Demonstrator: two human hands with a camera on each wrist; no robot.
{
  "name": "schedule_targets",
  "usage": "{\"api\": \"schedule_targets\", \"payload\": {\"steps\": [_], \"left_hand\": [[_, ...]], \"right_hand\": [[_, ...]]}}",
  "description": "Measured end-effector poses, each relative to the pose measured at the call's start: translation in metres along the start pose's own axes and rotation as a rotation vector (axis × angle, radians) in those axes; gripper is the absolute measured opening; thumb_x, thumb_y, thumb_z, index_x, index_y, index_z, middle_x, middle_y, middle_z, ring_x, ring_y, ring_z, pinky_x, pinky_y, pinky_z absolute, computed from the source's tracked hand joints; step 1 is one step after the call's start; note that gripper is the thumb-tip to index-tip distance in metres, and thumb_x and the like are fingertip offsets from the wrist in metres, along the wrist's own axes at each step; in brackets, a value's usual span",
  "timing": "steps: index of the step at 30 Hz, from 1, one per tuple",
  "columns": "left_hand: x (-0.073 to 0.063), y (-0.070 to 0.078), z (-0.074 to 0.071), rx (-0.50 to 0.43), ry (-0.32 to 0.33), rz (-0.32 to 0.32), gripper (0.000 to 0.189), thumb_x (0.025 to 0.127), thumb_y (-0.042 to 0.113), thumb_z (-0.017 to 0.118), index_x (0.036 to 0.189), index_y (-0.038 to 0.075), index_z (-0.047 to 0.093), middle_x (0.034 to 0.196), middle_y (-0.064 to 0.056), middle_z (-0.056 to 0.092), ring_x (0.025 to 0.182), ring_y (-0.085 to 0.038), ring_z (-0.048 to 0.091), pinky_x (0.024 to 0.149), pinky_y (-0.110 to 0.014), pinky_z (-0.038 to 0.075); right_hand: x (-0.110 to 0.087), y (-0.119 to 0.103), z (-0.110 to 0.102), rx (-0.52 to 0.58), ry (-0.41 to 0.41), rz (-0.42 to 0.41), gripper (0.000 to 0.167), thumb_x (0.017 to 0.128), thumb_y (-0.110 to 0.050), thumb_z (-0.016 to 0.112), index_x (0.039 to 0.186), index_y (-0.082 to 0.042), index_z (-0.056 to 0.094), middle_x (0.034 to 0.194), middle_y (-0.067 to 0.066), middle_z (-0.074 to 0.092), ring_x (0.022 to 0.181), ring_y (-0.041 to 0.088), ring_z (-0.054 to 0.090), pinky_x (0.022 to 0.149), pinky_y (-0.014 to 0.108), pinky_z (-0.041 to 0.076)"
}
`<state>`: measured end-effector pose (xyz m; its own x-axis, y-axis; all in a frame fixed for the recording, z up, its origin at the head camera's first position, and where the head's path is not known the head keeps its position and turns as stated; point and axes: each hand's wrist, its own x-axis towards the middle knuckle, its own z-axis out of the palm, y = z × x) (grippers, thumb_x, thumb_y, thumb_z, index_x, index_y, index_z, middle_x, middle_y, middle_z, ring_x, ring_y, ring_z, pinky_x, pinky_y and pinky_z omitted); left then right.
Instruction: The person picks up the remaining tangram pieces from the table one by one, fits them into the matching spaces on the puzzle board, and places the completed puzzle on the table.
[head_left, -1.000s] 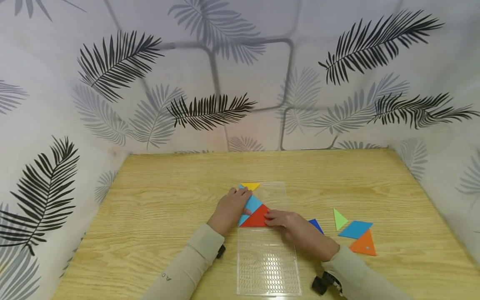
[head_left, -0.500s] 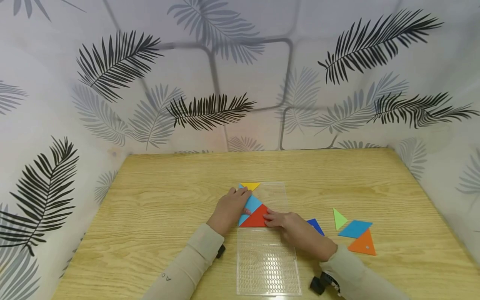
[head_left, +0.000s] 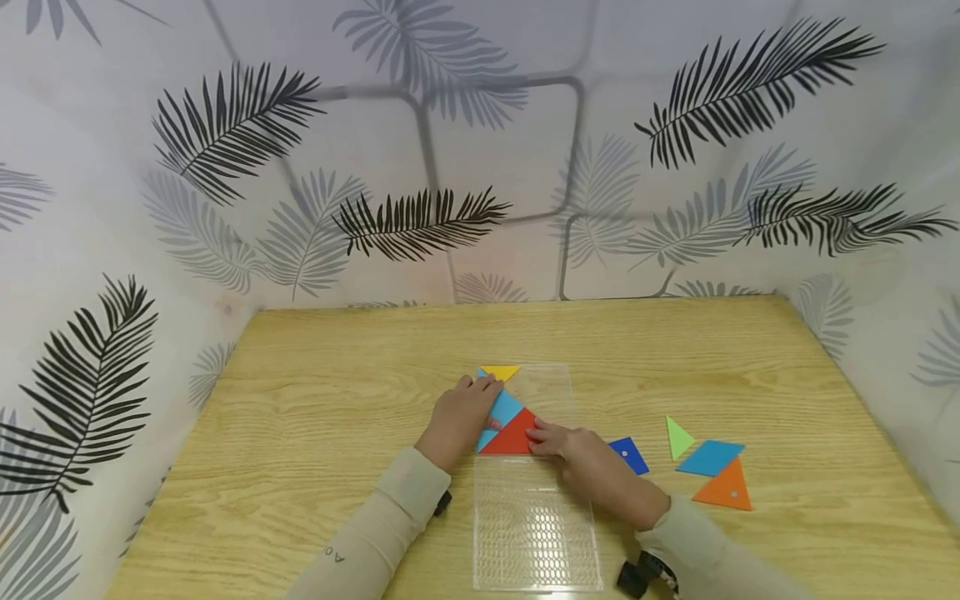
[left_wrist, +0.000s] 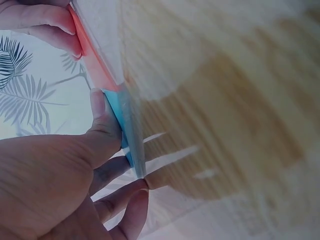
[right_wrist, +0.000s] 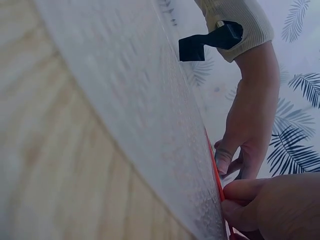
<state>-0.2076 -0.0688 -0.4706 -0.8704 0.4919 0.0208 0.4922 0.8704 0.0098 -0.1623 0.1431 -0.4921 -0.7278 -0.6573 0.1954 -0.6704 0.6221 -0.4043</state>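
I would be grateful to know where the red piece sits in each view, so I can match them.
Head: the red piece lies below centre, slightly right.
Left wrist: the red piece slants through the upper left.
Right wrist: the red piece is a thin strip, low, right of centre.
Shared landmark: the right hand, its fingers at the piece.

My clear plastic board (head_left: pixel 517 483) looks glossy and honeycomb-textured; the red triangle (head_left: pixel 512 437) looks smooth, the table (head_left: pixel 337 375) wood-grained, my cuff (right_wrist: pixel 256 31) finely ribbed cloth.
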Motion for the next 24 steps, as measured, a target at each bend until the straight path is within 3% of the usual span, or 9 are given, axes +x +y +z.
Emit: {"api": "schedule_targets", "payload": {"steps": [6, 10, 14, 24], "left_hand": [[0.001, 0.0, 0.002, 0.018, 0.004, -0.002, 0.063, 0.081, 0.044, 0.058, 0.134, 0.011, 0.049, 0.135, -0.004, 0.049, 0.107, -0.024, 0.051, 0.075, -0.031, 0.052], [0.002, 0.0, 0.002, 0.015, -0.008, 0.002, 0.064, 0.081, 0.045, 0.057, 0.135, 0.011, 0.048, 0.136, -0.004, 0.048, 0.107, -0.024, 0.05, 0.074, -0.031, 0.052], [0.005, -0.001, 0.001, -0.003, -0.044, 0.002, 0.066, 0.08, 0.046, 0.059, 0.136, 0.013, 0.048, 0.136, -0.003, 0.047, 0.11, -0.024, 0.049, 0.076, -0.032, 0.052], [0.012, -0.003, -0.009, -0.07, -0.103, 0.001, 0.066, 0.073, 0.047, 0.069, 0.128, 0.013, 0.056, 0.129, -0.003, 0.053, 0.106, -0.023, 0.051, 0.083, -0.032, 0.049]], "right_hand": [[0.001, -0.004, 0.0, -0.087, 0.017, -0.018, 0.05, 0.069, 0.024, 0.053, 0.107, -0.004, 0.071, 0.118, 0.008, 0.062, 0.115, 0.025, 0.053, 0.105, 0.05, 0.027], [0.001, -0.005, -0.001, -0.087, 0.011, 0.008, 0.044, 0.074, 0.021, 0.055, 0.106, -0.004, 0.071, 0.119, 0.009, 0.062, 0.115, 0.03, 0.054, 0.098, 0.045, 0.038], [0.0, -0.005, -0.003, -0.066, -0.005, 0.039, 0.032, 0.083, 0.011, 0.058, 0.106, -0.007, 0.072, 0.121, 0.006, 0.061, 0.114, 0.025, 0.055, 0.091, 0.038, 0.046], [0.004, -0.009, -0.01, -0.084, -0.075, 0.032, 0.02, 0.091, -0.008, 0.059, 0.106, -0.009, 0.072, 0.122, 0.008, 0.06, 0.118, 0.024, 0.051, 0.093, 0.036, 0.044]]}}
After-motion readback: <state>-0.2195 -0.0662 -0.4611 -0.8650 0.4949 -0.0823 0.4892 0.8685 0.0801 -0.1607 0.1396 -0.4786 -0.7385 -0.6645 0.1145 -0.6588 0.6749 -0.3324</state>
